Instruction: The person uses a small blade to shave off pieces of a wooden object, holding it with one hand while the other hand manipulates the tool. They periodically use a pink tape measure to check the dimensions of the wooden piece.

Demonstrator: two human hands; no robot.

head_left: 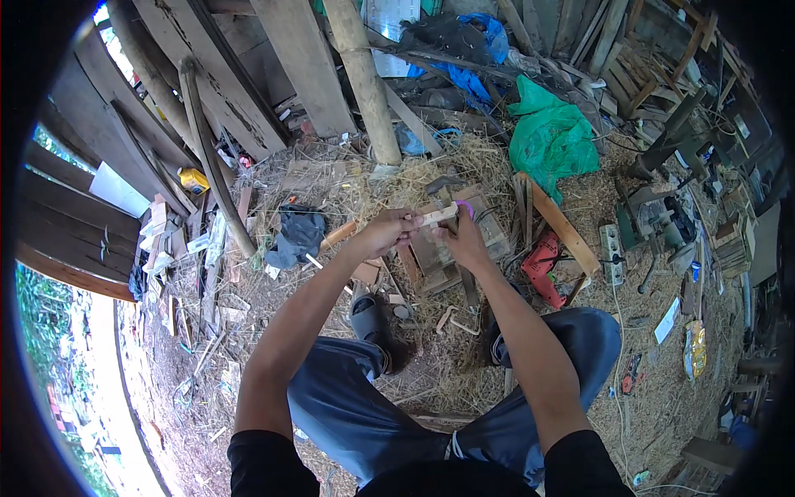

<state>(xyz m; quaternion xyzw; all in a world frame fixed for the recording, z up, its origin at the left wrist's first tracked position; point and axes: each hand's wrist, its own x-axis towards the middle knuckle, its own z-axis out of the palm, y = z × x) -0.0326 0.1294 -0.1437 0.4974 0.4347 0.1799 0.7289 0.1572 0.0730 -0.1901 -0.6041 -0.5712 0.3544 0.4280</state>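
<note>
A short, pale piece of wood (437, 216) is held up in front of me, over a wooden block (476, 240) on the ground. My left hand (387, 233) grips its left end with closed fingers. At its right end my right hand (466, 242) is closed, thumb and fingers against the wood. A purple curved thing (468, 208) shows by the right fingertips; its kind is unclear. Just beyond the hands lies a hammer-like tool with a dark head (443, 184), partly hidden.
A red power drill (543, 269) lies right of my knee, near a curved plank (559, 219) and a white power strip (611, 254). Green sacking (551, 137) lies farther back. A post (363, 83) stands ahead. A black plastic bag (296, 236) sits left, among shavings.
</note>
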